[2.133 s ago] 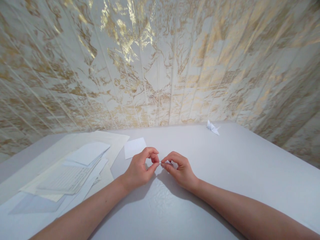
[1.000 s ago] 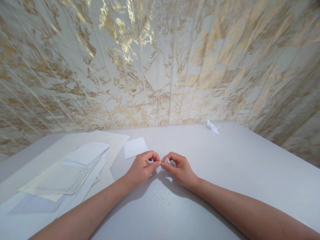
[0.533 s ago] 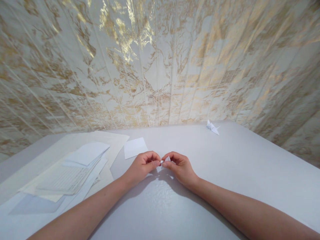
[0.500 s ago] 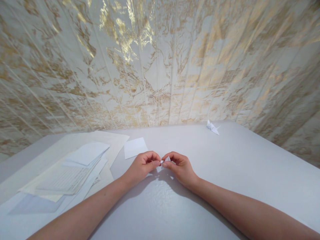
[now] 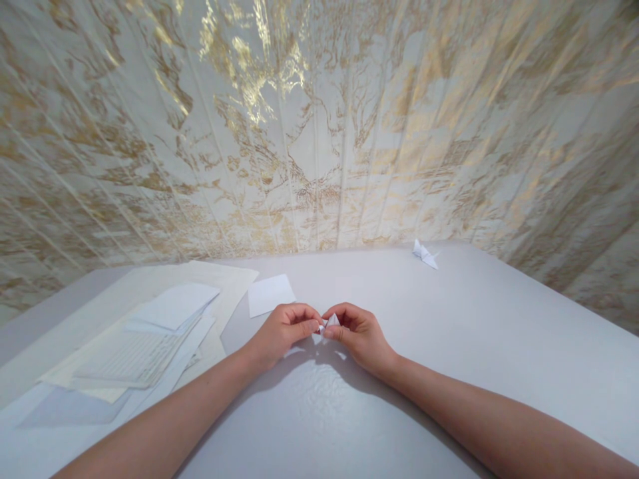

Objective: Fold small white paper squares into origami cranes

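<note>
Between my fingertips is a small piece of folded white paper (image 5: 332, 321), with a pointed triangular part standing up near my right fingers. My left hand (image 5: 290, 329) pinches its left end between thumb and fingers. From the other side my right hand (image 5: 360, 332) grips it, thumb in front and fingers curled behind. Both hands are close together, just above the white table (image 5: 319, 412), and cast shadows on it. Much of the folded paper is hidden by the fingers.
A white paper square (image 5: 271, 295) lies beyond my left hand. Farther left, loose sheets and printed papers (image 5: 130, 356) overlap in a pile. At the back right rests a folded paper crane (image 5: 425, 255). A gold-patterned wall covering (image 5: 319, 166) rises behind the table.
The folded paper has turned slightly in my fingers, and its pointed part sits a little farther left. My hands have hardly shifted; the things on the table are unmoved.
</note>
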The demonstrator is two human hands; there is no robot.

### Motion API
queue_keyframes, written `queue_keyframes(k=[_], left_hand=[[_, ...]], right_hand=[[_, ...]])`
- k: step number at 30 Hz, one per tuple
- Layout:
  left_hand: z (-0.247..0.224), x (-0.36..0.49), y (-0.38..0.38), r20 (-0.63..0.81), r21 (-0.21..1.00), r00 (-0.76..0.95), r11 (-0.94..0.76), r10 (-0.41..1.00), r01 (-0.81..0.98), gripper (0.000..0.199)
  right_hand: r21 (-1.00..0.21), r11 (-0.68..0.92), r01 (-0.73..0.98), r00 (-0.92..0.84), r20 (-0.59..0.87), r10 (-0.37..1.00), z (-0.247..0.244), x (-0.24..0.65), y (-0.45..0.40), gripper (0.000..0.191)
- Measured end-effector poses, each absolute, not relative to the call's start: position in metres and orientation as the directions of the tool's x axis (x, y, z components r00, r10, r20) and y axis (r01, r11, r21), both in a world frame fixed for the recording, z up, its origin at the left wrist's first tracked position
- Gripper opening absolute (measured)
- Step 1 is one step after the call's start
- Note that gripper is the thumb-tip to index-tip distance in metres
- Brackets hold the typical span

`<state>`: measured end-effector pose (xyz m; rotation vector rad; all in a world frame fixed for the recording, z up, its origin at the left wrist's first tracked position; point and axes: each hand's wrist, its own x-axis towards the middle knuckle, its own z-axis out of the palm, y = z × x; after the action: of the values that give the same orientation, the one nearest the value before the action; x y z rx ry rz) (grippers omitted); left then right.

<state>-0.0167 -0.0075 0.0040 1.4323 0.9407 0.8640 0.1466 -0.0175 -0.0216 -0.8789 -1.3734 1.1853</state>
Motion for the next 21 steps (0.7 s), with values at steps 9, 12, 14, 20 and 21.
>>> queue_keyframes(k=[9,12,14,20,21], left_hand=[[0.0097,-0.0191,-0.0085,0.060,0.963,0.444,-0.169,0.894,0.210,0.021],[0.0112,-0.0204,-0.0094,0.199,0.883,0.441,-0.355,0.875,0.306,0.016],[0.0118,-0.0212,-0.0097,0.295,0.811,0.454,-0.472,0.841,0.347,0.014],[0.0109,-0.0240,-0.0088,0.432,0.630,0.558,-0.680,0.708,0.375,0.017],[0.0105,-0.0242,-0.0087,0.446,0.606,0.569,-0.701,0.691,0.376,0.017]], right_hand=[[-0.962,0.217,-0.168,-0.172,0.245,0.954,-0.0215,0.1453,-0.0165,0.024],[-0.960,0.198,-0.200,-0.175,0.234,0.956,-0.0206,0.1447,-0.0168,0.026],[-0.959,0.185,-0.216,-0.185,0.226,0.956,-0.0201,0.1443,-0.0168,0.027],[-0.953,0.162,-0.256,-0.228,0.222,0.948,-0.0184,0.1431,-0.0173,0.029],[-0.953,0.160,-0.256,-0.235,0.222,0.946,-0.0184,0.1430,-0.0174,0.030]])
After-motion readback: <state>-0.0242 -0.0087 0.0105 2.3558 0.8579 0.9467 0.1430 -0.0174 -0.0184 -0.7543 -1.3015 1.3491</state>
